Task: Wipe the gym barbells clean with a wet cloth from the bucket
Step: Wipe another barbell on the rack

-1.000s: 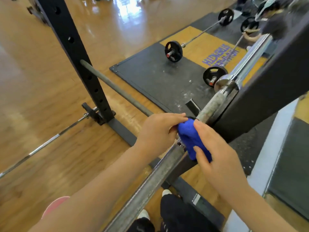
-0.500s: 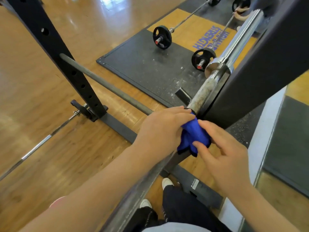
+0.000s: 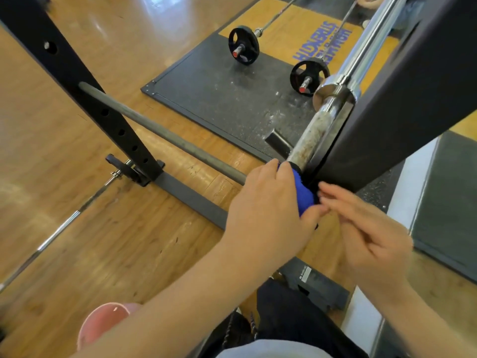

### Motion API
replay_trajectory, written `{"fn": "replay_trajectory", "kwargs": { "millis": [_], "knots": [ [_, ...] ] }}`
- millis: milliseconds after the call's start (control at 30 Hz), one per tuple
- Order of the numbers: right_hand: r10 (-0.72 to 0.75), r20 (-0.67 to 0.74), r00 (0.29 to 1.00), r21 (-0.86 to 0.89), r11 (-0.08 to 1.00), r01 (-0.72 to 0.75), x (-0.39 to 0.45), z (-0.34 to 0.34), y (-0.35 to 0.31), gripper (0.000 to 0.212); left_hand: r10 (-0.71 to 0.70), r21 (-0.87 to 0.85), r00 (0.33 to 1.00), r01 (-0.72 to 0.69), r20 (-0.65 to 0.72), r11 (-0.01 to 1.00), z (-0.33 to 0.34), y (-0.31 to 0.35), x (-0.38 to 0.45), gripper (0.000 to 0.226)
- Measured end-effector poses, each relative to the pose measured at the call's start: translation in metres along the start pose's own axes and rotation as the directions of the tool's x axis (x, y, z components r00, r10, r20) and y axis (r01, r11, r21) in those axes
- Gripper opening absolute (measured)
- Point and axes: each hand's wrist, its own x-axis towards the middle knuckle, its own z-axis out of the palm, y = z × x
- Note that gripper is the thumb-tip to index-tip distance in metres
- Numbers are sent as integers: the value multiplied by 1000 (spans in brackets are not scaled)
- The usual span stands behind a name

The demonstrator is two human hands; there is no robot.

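Observation:
A racked barbell [image 3: 308, 143] runs from the centre up to the right, its shaft chalky and rusty below a shiny chrome sleeve [image 3: 361, 50]. My left hand [image 3: 268, 210] grips a blue cloth [image 3: 303, 192] wrapped round the bar right beside the rack upright. My right hand [image 3: 366, 231] hovers just right of the cloth, fingers loosely extended and slightly blurred, holding nothing. A pink bucket [image 3: 103, 324] shows at the lower left, partly hidden by my left forearm.
The dark rack upright [image 3: 402, 99] stands hard against the bar on the right; another black upright [image 3: 77, 89] and a grey safety bar [image 3: 160, 133] cross the left. Two small plate-loaded barbells [image 3: 244, 45] lie on a black mat. Another thin bar [image 3: 56, 231] lies on the wood floor.
My left hand has closed further round the cloth on the bar. My right hand let go of the cloth and pulled back to the right. The view tilted downward.

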Motion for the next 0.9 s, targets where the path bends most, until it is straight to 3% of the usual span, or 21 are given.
{"fn": "replay_trajectory", "kwargs": {
  "millis": [67,267,600,667,767,900],
  "knots": [
    [-35,-61,998,-87,996,29,1,-5,2,31,20,-10,1000,-20,7,1000,6,-3,-2,63],
    [-94,130,987,-301,945,129,-3,15,-6,41,155,-149,973,-130,173,980,-25,-27,3,42],
    [-32,11,999,-328,944,34,-1,22,-10,36,261,-129,956,-245,135,961,-15,-32,65,63],
    [-58,24,998,-331,942,63,-2,22,-11,36,290,-103,942,-276,169,956,-15,-38,73,65],
    [-66,88,994,-314,945,91,-5,24,-8,36,319,-198,914,-274,250,941,-18,-46,71,64],
    [-82,153,985,-263,957,121,-10,29,-5,35,353,-278,911,-289,214,916,-16,-54,62,63]
  ]
}}
